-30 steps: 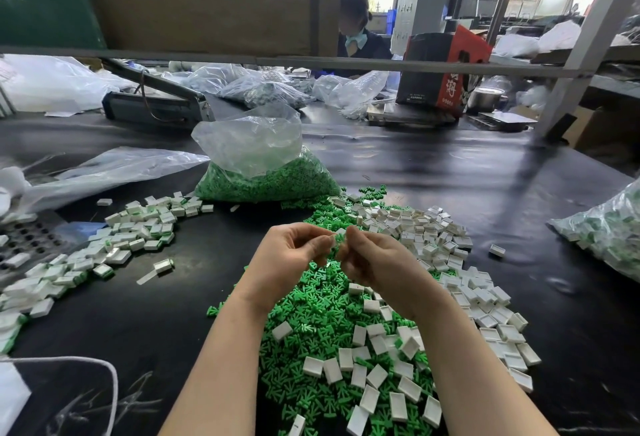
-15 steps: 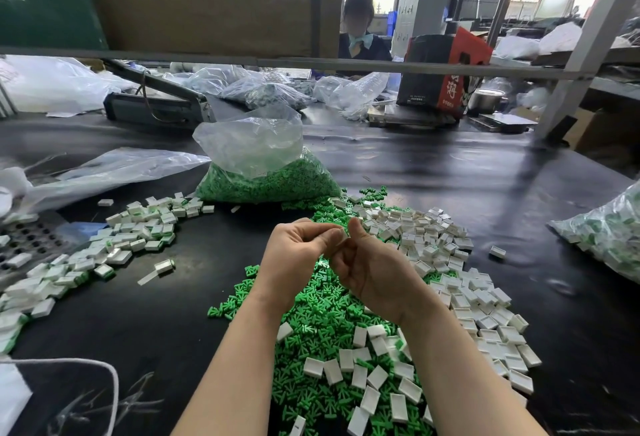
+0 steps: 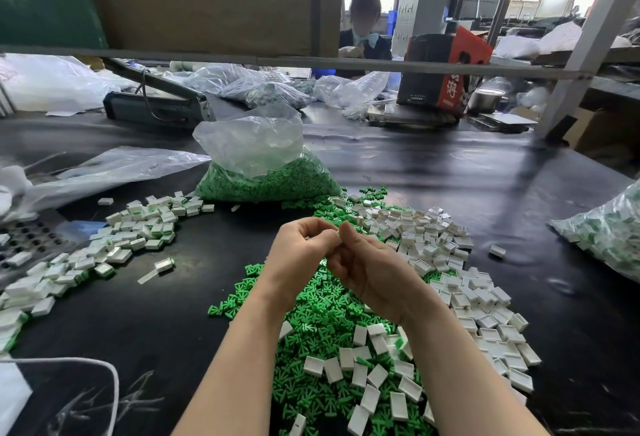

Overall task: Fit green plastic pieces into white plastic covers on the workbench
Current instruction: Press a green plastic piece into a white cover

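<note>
Both bare forearms are seen extended forward from the lower edge of the head view, converging over the black workbench surface. The left hand is held back-of-hand up, wrist slightly flexed, fingers curled inward toward the right hand. The right hand is rotated with the thumb side up, thumb raised and pressed against the left fingertips, remaining fingers curled into the palm. The fingertips of both hands are in contact at one point above the pile. A small piece appears to be pinched there, but it is hidden by the fingers; what is grasped cannot be told.

Directly beneath the hands and wrists, a loose heap of small green branched plastic pieces is spread on the bench. Rectangular white plastic covers are scattered over and to the right of that heap, some lying open side up. To the left, well apart from the hands, a band of white covers with green showing at their edges is noted. Behind the heap, a clear plastic bag part-filled with green pieces stands, mouth open. At the right edge, a second clear bag holding white and green parts is recorded. A seated person is visible across the bench.
</note>
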{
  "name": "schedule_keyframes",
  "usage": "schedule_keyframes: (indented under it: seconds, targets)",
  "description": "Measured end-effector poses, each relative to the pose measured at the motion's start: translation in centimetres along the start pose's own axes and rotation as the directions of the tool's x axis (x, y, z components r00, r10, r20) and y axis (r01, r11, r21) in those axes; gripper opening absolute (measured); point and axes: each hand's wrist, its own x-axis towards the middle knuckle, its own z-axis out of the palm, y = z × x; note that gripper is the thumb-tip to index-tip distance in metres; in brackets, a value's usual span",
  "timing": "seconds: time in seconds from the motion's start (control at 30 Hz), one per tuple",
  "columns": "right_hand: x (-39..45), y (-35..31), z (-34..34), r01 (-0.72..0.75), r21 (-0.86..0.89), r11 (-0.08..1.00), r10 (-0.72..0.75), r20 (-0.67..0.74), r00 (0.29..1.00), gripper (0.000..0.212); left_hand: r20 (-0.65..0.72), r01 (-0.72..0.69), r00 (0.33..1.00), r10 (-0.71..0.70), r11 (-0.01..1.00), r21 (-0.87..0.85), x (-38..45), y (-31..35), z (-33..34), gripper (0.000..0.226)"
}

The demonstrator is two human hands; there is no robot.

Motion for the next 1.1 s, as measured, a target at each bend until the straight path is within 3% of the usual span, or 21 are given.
schedule_keyframes:
  seconds: [0.13,0.3,0.5,0.8,0.9,1.1]
  targets:
    - [0.0,0.0,0.1,-0.007,-0.017,1.0,0.007,0.004,1.0,0.059,-0.002,-0.018,1.0,0.018,1.0,-0.006,-0.1,0.2,0.2,0.009]
    - [0.2,0.2,0.1,0.007,0.017,1.0,-0.007,-0.009,1.0,0.041,-0.002,-0.028,1.0,0.028,0.999,-0.034,0.0,0.1,0.4,0.016]
    - [0.3,0.3,0.2,0.054,0.074,0.996,-0.053,-0.017,0.998,0.024,-0.022,-0.042,0.999,0.041,0.997,-0.059,0.1,0.2,0.9,0.009]
    - [0.5,0.5,0.7,0.082,0.024,0.996,-0.08,-0.081,0.993,0.024,-0.047,-0.054,0.997,0.053,0.998,-0.035,0.3,-0.1,0.9,0.015]
    - [0.5,0.5,0.8,0.072,0.014,0.997,-0.07,-0.086,0.994,0.032,-0.043,-0.055,0.998,0.053,0.998,-0.036,0.3,-0.1,0.8,0.017]
    - [0.3,0.4,1.5,-0.001,-0.264,0.964,-0.037,-0.139,0.99,0.045,-0.062,-0.013,0.998,0.008,0.996,-0.083,0.4,-0.7,0.1,0.018]
